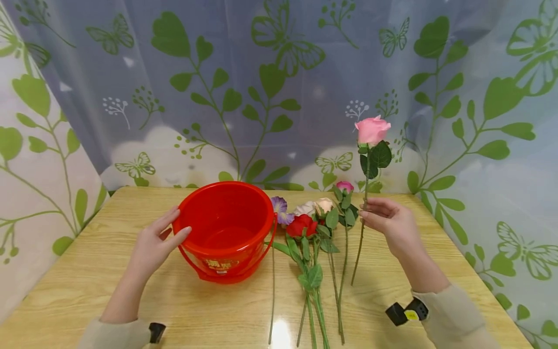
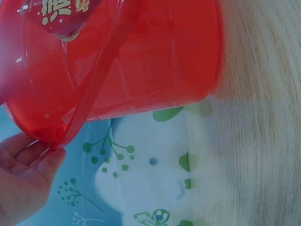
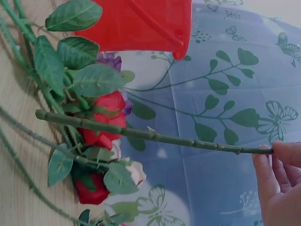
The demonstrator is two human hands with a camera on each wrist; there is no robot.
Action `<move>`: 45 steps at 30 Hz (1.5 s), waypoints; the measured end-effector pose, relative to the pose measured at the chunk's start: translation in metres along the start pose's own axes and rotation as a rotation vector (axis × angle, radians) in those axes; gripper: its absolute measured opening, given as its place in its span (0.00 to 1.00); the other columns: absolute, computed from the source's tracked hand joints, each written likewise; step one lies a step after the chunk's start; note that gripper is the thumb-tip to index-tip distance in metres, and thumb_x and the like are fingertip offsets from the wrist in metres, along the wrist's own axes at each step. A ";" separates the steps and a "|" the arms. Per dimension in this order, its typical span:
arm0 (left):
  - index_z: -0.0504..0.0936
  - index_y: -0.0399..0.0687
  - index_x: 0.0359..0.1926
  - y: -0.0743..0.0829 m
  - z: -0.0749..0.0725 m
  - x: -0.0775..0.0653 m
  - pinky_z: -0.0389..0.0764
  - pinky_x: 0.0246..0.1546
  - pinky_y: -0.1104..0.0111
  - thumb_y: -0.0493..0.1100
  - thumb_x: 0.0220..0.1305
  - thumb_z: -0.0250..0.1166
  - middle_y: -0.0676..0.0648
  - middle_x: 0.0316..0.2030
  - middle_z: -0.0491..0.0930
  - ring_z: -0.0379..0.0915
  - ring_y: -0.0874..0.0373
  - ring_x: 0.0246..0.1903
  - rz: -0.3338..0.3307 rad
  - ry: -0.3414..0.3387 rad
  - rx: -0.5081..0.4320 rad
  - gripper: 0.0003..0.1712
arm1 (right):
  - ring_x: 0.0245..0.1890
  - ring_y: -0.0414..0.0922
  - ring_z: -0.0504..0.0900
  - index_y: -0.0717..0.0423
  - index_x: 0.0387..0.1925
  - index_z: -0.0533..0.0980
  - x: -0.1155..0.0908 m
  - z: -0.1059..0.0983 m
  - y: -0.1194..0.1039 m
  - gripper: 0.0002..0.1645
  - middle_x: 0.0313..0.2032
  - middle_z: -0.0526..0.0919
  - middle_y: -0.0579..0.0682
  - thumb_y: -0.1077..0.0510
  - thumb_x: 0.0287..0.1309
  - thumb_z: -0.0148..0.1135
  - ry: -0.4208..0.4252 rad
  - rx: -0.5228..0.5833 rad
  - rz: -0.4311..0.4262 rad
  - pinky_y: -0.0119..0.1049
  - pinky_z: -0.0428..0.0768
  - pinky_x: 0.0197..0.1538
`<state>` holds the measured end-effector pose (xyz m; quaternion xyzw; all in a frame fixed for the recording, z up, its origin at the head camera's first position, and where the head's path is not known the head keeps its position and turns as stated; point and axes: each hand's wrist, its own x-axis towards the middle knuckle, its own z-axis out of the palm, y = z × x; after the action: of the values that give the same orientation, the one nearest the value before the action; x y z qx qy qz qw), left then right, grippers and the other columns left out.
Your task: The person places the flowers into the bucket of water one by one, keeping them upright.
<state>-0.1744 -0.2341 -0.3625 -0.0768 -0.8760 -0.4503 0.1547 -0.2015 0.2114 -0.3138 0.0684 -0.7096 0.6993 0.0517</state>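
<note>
A red plastic bucket (image 1: pixel 224 208) stands on the table with its handle folded down. My left hand (image 1: pixel 150 245) holds its left rim, thumb at the rim's near side; in the left wrist view, fingers and thumb of that hand (image 2: pixel 26 176) pinch the rim near the handle joint. On the right, my right hand (image 1: pixel 398 225) pinches the stem of a pink rose (image 1: pixel 373 131), held upright with its bloom at the top. The right wrist view shows the thorny stem (image 3: pixel 178 140) reaching down from the fingertips to a cut end.
Right of the bucket lie several artificial flowers: a red rose (image 1: pixel 302 226), a purple flower (image 1: pixel 282 210), a cream rose (image 1: pixel 324 205) and a dark pink one (image 1: pixel 345 186). Their stems point toward me on the wooden table (image 1: pixel 209 315). A patterned curtain (image 1: pixel 305 121) hangs behind.
</note>
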 end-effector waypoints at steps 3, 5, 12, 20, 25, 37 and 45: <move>0.63 0.33 0.60 0.000 0.000 0.000 0.70 0.46 0.56 0.46 0.55 0.63 0.37 0.59 0.61 0.57 0.42 0.58 0.001 0.000 0.000 0.35 | 0.32 0.37 0.80 0.49 0.36 0.75 0.002 0.006 -0.003 0.15 0.31 0.79 0.43 0.69 0.49 0.61 -0.010 0.022 -0.019 0.31 0.80 0.37; 0.63 0.33 0.60 0.000 0.000 0.000 0.70 0.46 0.56 0.45 0.55 0.63 0.37 0.59 0.61 0.57 0.42 0.58 0.003 0.001 -0.003 0.35 | 0.32 0.38 0.80 0.47 0.35 0.76 0.003 0.009 -0.004 0.16 0.31 0.79 0.43 0.70 0.49 0.60 -0.017 0.029 -0.032 0.32 0.80 0.37; 0.64 0.33 0.59 -0.001 0.000 0.000 0.70 0.46 0.55 0.45 0.55 0.63 0.37 0.59 0.61 0.57 0.42 0.58 0.000 0.002 -0.008 0.34 | 0.32 0.38 0.80 0.51 0.37 0.75 0.008 0.021 -0.009 0.15 0.32 0.79 0.46 0.70 0.49 0.60 -0.041 0.019 -0.048 0.32 0.80 0.38; 0.64 0.33 0.60 0.000 0.000 0.000 0.70 0.46 0.55 0.46 0.55 0.63 0.37 0.59 0.61 0.57 0.42 0.58 -0.004 0.002 -0.009 0.35 | 0.32 0.38 0.79 0.54 0.38 0.75 0.013 0.038 -0.017 0.14 0.31 0.78 0.45 0.72 0.50 0.58 -0.063 0.059 -0.060 0.32 0.80 0.37; 0.64 0.33 0.59 0.002 0.000 0.000 0.70 0.46 0.55 0.46 0.55 0.63 0.37 0.59 0.61 0.57 0.42 0.58 -0.001 0.002 -0.008 0.34 | 0.33 0.39 0.79 0.54 0.39 0.74 0.016 0.048 -0.022 0.15 0.31 0.77 0.45 0.72 0.50 0.58 -0.076 0.080 -0.046 0.34 0.79 0.39; 0.64 0.33 0.59 0.003 0.001 0.000 0.69 0.47 0.54 0.47 0.56 0.63 0.37 0.59 0.61 0.56 0.41 0.58 -0.008 -0.001 -0.017 0.35 | 0.33 0.42 0.80 0.62 0.41 0.72 0.021 0.064 -0.038 0.14 0.31 0.78 0.46 0.72 0.51 0.57 -0.126 0.134 -0.078 0.31 0.80 0.38; 0.64 0.32 0.59 0.002 0.001 0.000 0.69 0.47 0.55 0.46 0.55 0.63 0.37 0.59 0.61 0.57 0.42 0.58 -0.005 0.004 -0.021 0.34 | 0.33 0.42 0.81 0.61 0.40 0.72 0.024 0.074 -0.058 0.14 0.29 0.77 0.47 0.75 0.52 0.53 -0.132 0.269 -0.089 0.31 0.80 0.37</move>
<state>-0.1736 -0.2322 -0.3615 -0.0754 -0.8711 -0.4601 0.1544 -0.2140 0.1363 -0.2541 0.1520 -0.6075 0.7792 0.0263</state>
